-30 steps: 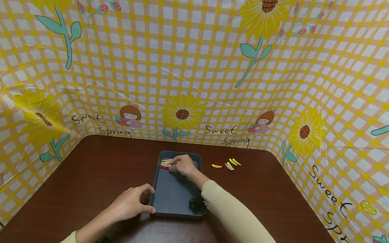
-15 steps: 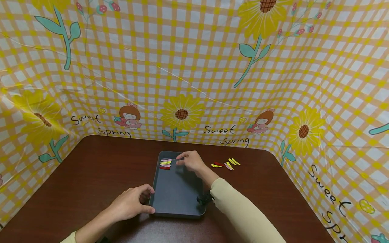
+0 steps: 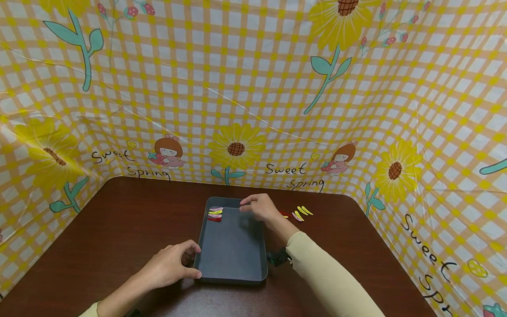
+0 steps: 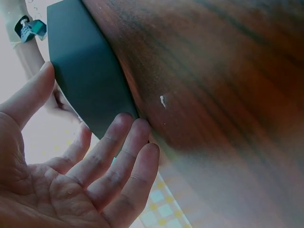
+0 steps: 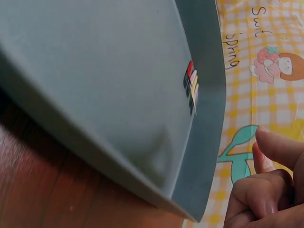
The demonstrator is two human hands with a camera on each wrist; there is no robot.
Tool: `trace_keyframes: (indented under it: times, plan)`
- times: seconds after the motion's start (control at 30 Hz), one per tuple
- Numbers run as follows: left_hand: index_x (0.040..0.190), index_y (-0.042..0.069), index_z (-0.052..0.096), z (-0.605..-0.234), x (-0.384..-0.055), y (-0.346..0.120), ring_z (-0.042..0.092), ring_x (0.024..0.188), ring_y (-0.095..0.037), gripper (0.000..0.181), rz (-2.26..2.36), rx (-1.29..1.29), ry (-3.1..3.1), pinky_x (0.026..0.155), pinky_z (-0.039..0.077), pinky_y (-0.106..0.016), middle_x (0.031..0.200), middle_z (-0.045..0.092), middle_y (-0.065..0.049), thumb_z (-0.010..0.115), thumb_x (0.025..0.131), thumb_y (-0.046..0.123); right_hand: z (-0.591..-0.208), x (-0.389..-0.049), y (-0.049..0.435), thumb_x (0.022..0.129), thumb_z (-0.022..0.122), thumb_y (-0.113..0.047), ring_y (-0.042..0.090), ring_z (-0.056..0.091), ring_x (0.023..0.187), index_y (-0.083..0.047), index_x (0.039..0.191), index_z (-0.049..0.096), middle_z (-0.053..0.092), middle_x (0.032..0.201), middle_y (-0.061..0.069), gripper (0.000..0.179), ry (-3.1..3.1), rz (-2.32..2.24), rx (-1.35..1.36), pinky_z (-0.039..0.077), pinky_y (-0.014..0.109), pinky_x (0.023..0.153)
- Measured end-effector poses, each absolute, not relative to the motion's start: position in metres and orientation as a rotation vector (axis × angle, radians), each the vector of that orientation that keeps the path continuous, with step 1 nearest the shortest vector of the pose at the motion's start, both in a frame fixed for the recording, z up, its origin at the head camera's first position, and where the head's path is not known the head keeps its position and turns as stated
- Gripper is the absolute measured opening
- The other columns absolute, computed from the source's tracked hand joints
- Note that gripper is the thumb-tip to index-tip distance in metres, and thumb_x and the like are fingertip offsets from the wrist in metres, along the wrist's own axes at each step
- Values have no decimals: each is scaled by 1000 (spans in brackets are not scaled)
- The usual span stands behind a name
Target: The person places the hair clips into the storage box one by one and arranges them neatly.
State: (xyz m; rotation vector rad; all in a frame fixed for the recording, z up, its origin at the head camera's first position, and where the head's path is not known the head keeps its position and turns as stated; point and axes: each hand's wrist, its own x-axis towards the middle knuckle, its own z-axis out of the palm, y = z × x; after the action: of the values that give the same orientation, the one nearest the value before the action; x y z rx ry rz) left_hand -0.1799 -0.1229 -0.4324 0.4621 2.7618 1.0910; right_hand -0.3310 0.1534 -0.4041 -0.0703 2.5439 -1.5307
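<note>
The dark grey tray (image 3: 233,251) lies on the brown surface (image 3: 150,211), long sides running near to far. Inside it, at the far left, four hair clips form a row beside the left wall. Order from far to near: pink clip (image 3: 215,209), yellow clip (image 3: 215,212), second pink clip (image 3: 215,215), red clip (image 3: 214,219). The right wrist view shows this row at close range, beside the foot of the tray wall.

The left hand (image 3: 170,264) is at the near left corner of the tray. The head view shows the thumb and index finger at the wall; the left wrist view adds the palm, the other fingers extended in a slight bend, and a small white mark (image 4: 163,101) on the surface.

The right hand (image 3: 259,208) is over the far right corner of the tray. The right wrist view shows the thumb and index finger extended and the other fingers loosely bent, with no clip visible in them. Contact with the rim cannot be confirmed.

To the right of the tray, a loose group of clips (image 3: 299,216) in yellow, pink and red lies on the surface, visible only in the head view; the right hand and wrist partly cover its left end.
</note>
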Motion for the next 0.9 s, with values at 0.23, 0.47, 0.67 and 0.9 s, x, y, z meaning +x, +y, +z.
trace_keyframes:
  times: [0.23,0.47,0.67,0.9]
  plan:
    - [113,19,65,-432,-180,-123,64,90,-13,52,1093,458,2754,76,50,-43,100,70,3,90,72,35,-401,-330,169,90,75,-10,10,19,40,-2,108,74,42,51,-7,20,2529,-1564,-60,22,25,42]
    - [113,19,65,-432,-180,-123,63,91,-13,52,1096,450,2751,77,50,-44,100,70,3,90,71,35,-398,-328,184,89,75,-11,10,20,40,-6,103,76,40,48,-8,15,2543,-1591,-15,23,25,42]
    - [114,19,65,-432,-180,-123,63,90,-13,52,1098,447,2745,76,50,-43,99,69,3,90,72,35,-398,-328,198,90,73,-12,9,21,41,-6,105,75,36,47,-8,16,2560,-1594,32,24,25,43]
    - [114,19,64,-433,-181,-123,63,90,-13,51,1101,451,2739,76,49,-42,99,69,3,90,72,35,-395,-325,213,92,72,-13,9,20,41,-2,114,72,52,56,-8,25,2540,-1634,84,25,25,44]
